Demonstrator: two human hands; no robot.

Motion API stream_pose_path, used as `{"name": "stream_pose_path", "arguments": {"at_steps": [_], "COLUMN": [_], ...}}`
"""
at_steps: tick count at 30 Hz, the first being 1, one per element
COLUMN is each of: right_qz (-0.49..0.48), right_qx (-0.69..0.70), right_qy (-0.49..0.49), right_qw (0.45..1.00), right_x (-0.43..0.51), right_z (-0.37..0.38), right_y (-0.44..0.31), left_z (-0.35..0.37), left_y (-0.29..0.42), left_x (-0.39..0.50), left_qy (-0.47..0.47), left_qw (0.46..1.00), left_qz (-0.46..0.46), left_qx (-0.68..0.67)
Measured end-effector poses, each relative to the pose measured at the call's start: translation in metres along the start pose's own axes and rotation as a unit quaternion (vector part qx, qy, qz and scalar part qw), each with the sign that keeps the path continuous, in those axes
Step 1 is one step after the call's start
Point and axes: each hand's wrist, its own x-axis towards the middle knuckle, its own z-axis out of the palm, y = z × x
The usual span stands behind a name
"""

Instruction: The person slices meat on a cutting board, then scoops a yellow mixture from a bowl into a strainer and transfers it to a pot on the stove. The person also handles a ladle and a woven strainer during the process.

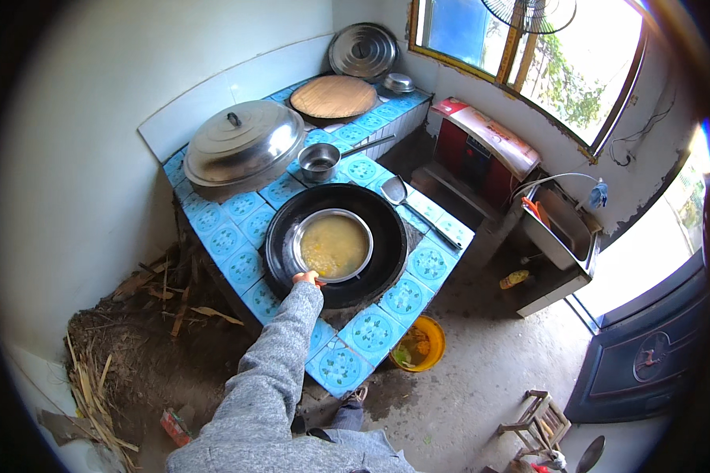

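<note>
My left hand (309, 278), in a grey sleeve, grips the near rim of a round metal bowl (369, 254). Cloudy yellowish liquid with soft yellow bits fills the bowl, which sits inside a large black wok (390, 269) set into the blue-tiled stove top (429, 263). Right of the wok lies a metal wok spatula (425, 220) with a dark handle. Beyond the wok stands a metal saucepan (319, 162), its long handle pointing right. My right hand is out of view.
A large domed metal lid (245, 142) stands at the stove's back left, near a round wooden lid (333, 96). A yellow bucket (439, 349) is on the floor by the near corner. Firewood (94, 384) lies left; a sink (562, 224) and stool (535, 423) stand right.
</note>
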Motion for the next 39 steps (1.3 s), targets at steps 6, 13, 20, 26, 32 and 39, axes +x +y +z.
{"name": "stream_pose_path", "arguments": {"at_steps": [6,13,20,26,32,39], "right_qz": [0.064,0.037,0.024,0.027,0.02,0.034], "right_qx": [-0.005,-0.032,-0.015,-0.004,-0.003,0.006], "right_qy": [0.029,0.054,0.104,0.093,0.08,0.057], "right_qw": [0.998,0.997,0.994,0.995,0.997,0.998], "right_x": [0.011,-0.018,-0.03,-0.033,-0.032,-0.034], "right_z": [0.029,0.066,0.118,0.133,0.129,0.133], "right_y": [-0.007,-0.026,-0.044,-0.052,-0.053,-0.053], "left_z": [-0.013,0.059,0.051,0.041,0.04,0.027], "left_y": [-0.053,-0.031,-0.053,-0.08,-0.083,-0.07], "left_x": [0.148,0.098,0.109,0.151,0.157,0.145], "left_qy": [-0.032,0.101,0.103,0.125,0.082,0.057], "left_qw": [0.989,0.99,0.987,0.975,0.98,0.987], "left_qz": [0.091,-0.101,-0.123,-0.137,-0.141,-0.118], "left_qx": [0.109,0.001,0.016,0.121,0.114,0.097]}}
